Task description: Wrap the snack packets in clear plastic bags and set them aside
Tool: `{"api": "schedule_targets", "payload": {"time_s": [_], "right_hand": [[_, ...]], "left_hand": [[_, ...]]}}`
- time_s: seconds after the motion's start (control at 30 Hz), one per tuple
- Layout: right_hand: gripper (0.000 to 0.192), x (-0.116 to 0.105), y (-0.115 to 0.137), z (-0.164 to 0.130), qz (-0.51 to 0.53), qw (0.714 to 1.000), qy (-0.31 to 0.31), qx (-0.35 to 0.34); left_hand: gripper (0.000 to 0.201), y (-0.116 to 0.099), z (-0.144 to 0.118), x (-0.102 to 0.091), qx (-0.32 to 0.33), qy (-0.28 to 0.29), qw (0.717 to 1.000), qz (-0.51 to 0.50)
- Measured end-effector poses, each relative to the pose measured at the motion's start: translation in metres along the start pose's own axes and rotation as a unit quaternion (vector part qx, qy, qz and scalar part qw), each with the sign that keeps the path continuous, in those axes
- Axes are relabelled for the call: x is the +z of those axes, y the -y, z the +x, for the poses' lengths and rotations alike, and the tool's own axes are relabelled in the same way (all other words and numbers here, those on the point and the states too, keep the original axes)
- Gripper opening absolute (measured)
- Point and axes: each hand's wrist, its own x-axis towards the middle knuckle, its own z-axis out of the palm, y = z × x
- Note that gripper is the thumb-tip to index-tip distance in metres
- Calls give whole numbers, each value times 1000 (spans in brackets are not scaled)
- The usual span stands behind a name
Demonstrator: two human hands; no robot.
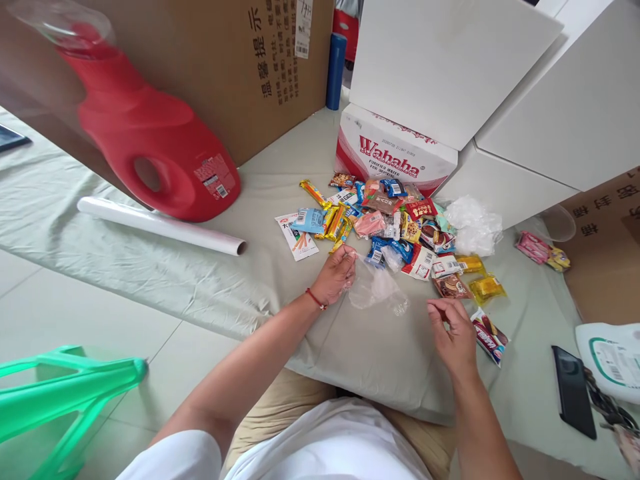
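Note:
My left hand [338, 275], with a red string bracelet on its wrist, pinches the edge of a clear plastic bag [376, 288]. The bag hangs to the right of the fingers, thin and limp, just above the cloth. Off to the right, my right hand [453, 332] is raised with its fingers curled and thumb close to the index finger; whether anything is between them I cannot make out. Beyond both hands lies a pile of wrapped snacks [384, 203] in many colours. A purple and white snack packet [491, 337] lies just right of my right hand.
A Wahaha carton [395, 150] stands behind the snacks, beside white boxes [450, 60]. To the left are a red detergent bottle [175, 153] and a white roll [160, 225]. On the right lie crumpled plastic bags [473, 225], a black phone [574, 392] and a white pack [613, 360].

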Motion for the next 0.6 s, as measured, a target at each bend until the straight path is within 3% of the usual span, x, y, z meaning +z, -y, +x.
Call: {"api": "schedule_targets", "payload": {"time_s": [0.23, 0.33, 0.5, 0.6], "right_hand": [[44, 57, 32, 9, 34, 998, -22, 49], [30, 68, 32, 24, 21, 998, -10, 60], [21, 41, 25, 55, 127, 987, 15, 96], [26, 14, 26, 69, 246, 946, 79, 196]], "left_hand": [[44, 3, -3, 4, 38, -11, 999, 25], [47, 2, -5, 6, 42, -6, 999, 34], [46, 1, -5, 5, 32, 10, 998, 50], [46, -1, -5, 2, 22, 54, 995, 84]]}}
